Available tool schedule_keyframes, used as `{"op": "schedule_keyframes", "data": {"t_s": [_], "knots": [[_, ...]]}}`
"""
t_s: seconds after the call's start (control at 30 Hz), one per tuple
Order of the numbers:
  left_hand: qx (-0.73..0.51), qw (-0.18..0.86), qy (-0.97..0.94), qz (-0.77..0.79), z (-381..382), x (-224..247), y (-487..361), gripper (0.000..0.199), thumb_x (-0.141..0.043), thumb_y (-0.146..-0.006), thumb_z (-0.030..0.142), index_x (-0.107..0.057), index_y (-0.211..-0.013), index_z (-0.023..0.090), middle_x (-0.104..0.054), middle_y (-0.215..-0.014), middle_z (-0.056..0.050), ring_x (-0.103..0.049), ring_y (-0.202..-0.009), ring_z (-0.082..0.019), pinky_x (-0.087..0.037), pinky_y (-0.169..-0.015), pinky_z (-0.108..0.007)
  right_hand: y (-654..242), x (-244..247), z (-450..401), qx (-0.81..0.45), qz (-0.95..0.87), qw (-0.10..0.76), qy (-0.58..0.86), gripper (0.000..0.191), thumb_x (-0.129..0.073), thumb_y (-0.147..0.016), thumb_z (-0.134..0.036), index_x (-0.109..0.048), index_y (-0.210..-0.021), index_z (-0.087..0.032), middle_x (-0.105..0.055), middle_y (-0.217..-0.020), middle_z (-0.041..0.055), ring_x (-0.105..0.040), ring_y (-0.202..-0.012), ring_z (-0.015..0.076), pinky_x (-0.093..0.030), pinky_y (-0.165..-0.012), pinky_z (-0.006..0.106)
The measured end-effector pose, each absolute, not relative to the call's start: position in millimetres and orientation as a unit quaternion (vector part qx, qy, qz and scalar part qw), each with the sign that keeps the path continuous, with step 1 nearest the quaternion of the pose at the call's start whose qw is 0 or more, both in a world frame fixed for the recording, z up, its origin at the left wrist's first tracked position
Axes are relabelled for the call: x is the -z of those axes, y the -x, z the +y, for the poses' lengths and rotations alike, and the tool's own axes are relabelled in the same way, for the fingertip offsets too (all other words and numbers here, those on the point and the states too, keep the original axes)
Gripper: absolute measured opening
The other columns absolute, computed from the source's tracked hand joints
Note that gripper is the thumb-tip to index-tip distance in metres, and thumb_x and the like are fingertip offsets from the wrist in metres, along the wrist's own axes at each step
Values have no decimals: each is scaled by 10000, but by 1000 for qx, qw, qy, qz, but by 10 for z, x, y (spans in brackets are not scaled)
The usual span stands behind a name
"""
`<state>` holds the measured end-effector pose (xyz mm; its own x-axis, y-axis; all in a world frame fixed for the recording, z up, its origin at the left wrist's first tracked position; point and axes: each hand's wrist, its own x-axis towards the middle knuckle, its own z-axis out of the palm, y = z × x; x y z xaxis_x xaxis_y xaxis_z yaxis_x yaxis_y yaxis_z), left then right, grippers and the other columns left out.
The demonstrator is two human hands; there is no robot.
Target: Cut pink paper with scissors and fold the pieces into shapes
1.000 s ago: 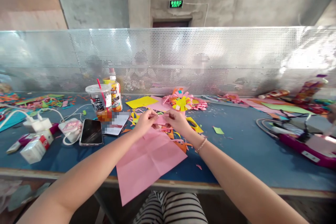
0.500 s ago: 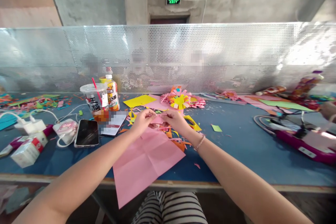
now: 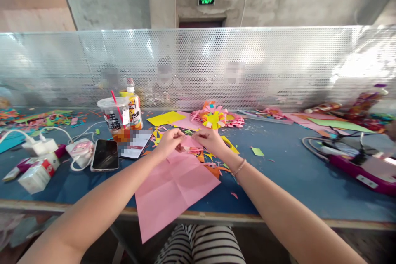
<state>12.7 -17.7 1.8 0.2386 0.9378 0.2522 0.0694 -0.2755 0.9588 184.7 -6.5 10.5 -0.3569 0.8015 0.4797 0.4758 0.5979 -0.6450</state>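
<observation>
Between my hands is a small piece of pink paper (image 3: pixel 191 142), pinched at its two upper edges. My left hand (image 3: pixel 170 142) is closed on its left side, and my right hand (image 3: pixel 210 140) is closed on its right side. Below them a large creased sheet of pink paper (image 3: pixel 176 189) lies on the table, one corner hanging over the front edge. Orange and yellow paper scraps (image 3: pixel 213 169) lie partly under my right wrist. Just beyond my hands sits a paper flower (image 3: pixel 214 119) with a yellow centre and pink fringes.
To the left are a phone (image 3: pixel 105 155), a plastic cup with a red straw (image 3: pixel 114 117), a juice bottle (image 3: pixel 134 109), chargers and a white box (image 3: pixel 38 173). A purple-edged object with cables (image 3: pixel 355 169) lies right. A perforated metal screen (image 3: pixel 262 57) stands behind the blue table.
The whole view has shifted slightly, so things appear a little further right. My hands still hold the small pink paper, its face now turned a bit more toward me.
</observation>
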Motion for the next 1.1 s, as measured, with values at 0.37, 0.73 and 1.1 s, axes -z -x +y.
{"op": "schedule_keyframes", "data": {"t_s": [0.37,0.73,1.1], "knots": [[-493,463,-631,380,-145,2,-120,246,-577,-682,357,-440,-655,153,-468,-485,51,-505,-388,-68,-422,-397,-174,-1915,-100,26,-237,-791,398,400,230,-488,-711,-318,-598,-631,-132,-446,-509,-28,-372,-481,75,-296,-462,206],[-468,423,-686,362,-84,48,-88,248,-499,-734,382,-440,-640,160,-473,-467,52,-504,-398,-79,-408,-407,-186,-1871,-89,-4,-293,-773,385,410,213,-465,-719,-293,-590,-641,-139,-497,-508,-20,-447,-441,83,-340,-427,201],[-482,416,-664,392,-86,18,-84,221,-492,-742,338,-431,-618,165,-444,-416,59,-452,-347,-68,-358,-378,-176,-1895,-26,48,-337,-742,417,403,208,-518,-706,-322,-600,-723,-132,-564,-580,3,-516,-478,90,-422,-469,212]]}}
